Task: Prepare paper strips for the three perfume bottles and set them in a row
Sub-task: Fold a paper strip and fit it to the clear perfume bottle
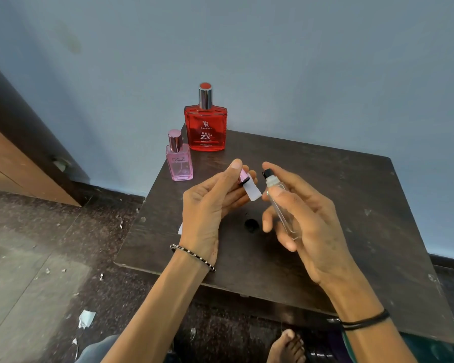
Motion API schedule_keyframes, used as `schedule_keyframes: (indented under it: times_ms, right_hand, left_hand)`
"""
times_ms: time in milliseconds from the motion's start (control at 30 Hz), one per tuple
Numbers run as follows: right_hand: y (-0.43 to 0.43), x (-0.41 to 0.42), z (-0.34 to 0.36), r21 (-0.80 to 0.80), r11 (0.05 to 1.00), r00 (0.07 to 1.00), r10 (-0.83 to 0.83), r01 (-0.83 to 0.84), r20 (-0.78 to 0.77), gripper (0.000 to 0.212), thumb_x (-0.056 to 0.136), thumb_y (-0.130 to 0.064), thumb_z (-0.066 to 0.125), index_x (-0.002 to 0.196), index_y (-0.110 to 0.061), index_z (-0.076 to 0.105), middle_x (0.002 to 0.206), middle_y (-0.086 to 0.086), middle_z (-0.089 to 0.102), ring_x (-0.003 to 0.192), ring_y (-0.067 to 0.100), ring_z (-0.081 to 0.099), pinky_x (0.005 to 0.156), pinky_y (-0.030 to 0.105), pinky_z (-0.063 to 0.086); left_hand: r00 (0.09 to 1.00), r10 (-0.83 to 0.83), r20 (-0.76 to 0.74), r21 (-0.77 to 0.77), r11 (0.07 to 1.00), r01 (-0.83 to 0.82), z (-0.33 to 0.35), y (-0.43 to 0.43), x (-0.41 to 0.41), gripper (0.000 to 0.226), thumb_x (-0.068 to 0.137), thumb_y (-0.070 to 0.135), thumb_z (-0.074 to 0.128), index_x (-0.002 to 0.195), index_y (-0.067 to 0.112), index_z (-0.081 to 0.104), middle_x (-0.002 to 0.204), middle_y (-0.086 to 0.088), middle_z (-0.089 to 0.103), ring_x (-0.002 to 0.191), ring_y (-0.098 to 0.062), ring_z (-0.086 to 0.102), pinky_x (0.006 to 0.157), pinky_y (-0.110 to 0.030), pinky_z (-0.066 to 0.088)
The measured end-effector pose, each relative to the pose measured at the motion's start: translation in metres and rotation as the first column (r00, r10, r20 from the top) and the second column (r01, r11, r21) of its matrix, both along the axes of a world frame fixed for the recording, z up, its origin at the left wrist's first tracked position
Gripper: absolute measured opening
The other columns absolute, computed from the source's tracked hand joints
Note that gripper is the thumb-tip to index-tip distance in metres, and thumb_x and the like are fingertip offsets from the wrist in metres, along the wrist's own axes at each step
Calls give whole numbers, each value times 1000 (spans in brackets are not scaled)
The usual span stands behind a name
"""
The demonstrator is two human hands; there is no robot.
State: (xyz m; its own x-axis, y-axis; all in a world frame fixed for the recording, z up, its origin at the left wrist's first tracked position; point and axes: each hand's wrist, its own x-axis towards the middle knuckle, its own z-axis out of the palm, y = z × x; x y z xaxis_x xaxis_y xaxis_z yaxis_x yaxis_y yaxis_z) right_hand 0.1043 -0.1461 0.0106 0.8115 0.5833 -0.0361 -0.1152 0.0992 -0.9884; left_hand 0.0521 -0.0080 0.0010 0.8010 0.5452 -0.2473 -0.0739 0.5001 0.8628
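Note:
A big red perfume bottle (205, 128) with a silver cap stands at the table's far left corner. Beside it, at the left edge, stands a small pink bottle (179, 161). My right hand (303, 216) grips a clear glass bottle (281, 205), uncapped, with its black nozzle pointing left; my index finger rests on the nozzle. My left hand (210, 205) holds a white paper strip (252, 191) and a pink cap (243, 178) just in front of that nozzle. Part of the strip sticks out below my left palm.
The dark wooden table (351, 195) stands against a blue wall and has a round hole (251, 225) in its middle. Paper scraps (85, 318) lie on the floor to the left. A bare foot (286, 345) shows below the table's near edge.

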Motion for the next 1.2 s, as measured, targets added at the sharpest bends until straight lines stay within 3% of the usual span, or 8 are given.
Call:
schedule_keyframes:
  times_ms: [133, 267, 367, 500, 600, 833, 967, 1200]
  right_hand:
    - [0, -1, -10, -186, 980, 964, -17, 69, 265, 33, 97, -22, 63, 123, -42, 63, 86, 0, 66, 52, 14, 56, 45, 23, 45]
    - [2, -1, -19, -324, 923, 808, 24, 208, 589, 31, 94, -27, 66, 121, -40, 58, 103, -28, 61, 88, -7, 63, 73, 9, 51]
    - [8, -4, -21, -328, 901, 712, 32, 282, 701, 37, 91, -27, 66, 127, -33, 58, 108, -24, 59, 99, -16, 57, 82, -1, 43]
    - [11, -5, -24, -342, 888, 666, 55, 308, 744, 41, 90, -31, 65, 130, -26, 59, 111, -5, 66, 95, 1, 62, 80, 4, 48]
    - [12, -6, -23, -363, 878, 654, 80, 311, 752, 42, 90, -31, 65, 131, -23, 58, 108, -1, 66, 93, 7, 63, 79, 14, 53]
    - [14, -6, -26, -413, 848, 628, 128, 333, 768, 46, 91, -28, 67, 134, -19, 54, 112, 2, 65, 88, 2, 58, 77, -5, 41]
    - [14, -6, -26, -428, 840, 624, 144, 333, 768, 47, 90, -28, 67, 135, -19, 54, 113, 1, 64, 89, 2, 58, 76, -5, 42]
    - [14, -8, -24, -423, 838, 626, 130, 345, 769, 41, 91, -31, 65, 131, -24, 57, 104, -1, 64, 83, 5, 60, 71, 2, 46]
  left_hand:
    - [1000, 0, -9, 8, 1000, 1, 1, 0, 0, 18, 92, 25, 67, 97, 11, 79, 97, -8, 81, 94, -20, 78, 80, -30, 63]
    - [998, -22, -50, 51, 998, 24, 1, 0, 0, 18, 90, 28, 70, 92, 14, 81, 93, -9, 81, 89, -20, 78, 83, -34, 62]
    - [997, -38, -66, 45, 998, 41, 2, -1, -1, 25, 90, 31, 70, 99, 10, 81, 92, -12, 81, 87, -22, 78, 80, -33, 63]
    - [996, -54, -65, -31, 998, 52, 3, 1, -3, 31, 90, 32, 70, 103, 5, 79, 95, -16, 80, 87, -24, 78, 73, -30, 63]
    - [996, -69, -59, -68, 996, 65, 3, 2, -3, 36, 91, 32, 69, 108, 0, 77, 99, -23, 78, 88, -26, 77, 72, -30, 63]
    - [994, -102, -49, -108, 989, 97, 1, 4, -2, 29, 93, 27, 68, 103, 2, 77, 99, -19, 79, 85, -23, 78, 74, -31, 64]
    - [992, -114, -49, -117, 987, 107, 0, 5, -3, 25, 94, 28, 67, 95, 5, 78, 92, -16, 80, 82, -22, 78, 72, -30, 64]
    - [995, -88, -48, -154, 985, 79, -2, 5, -2, 34, 94, 29, 67, 107, -2, 76, 97, -19, 78, 84, -24, 78, 73, -31, 64]
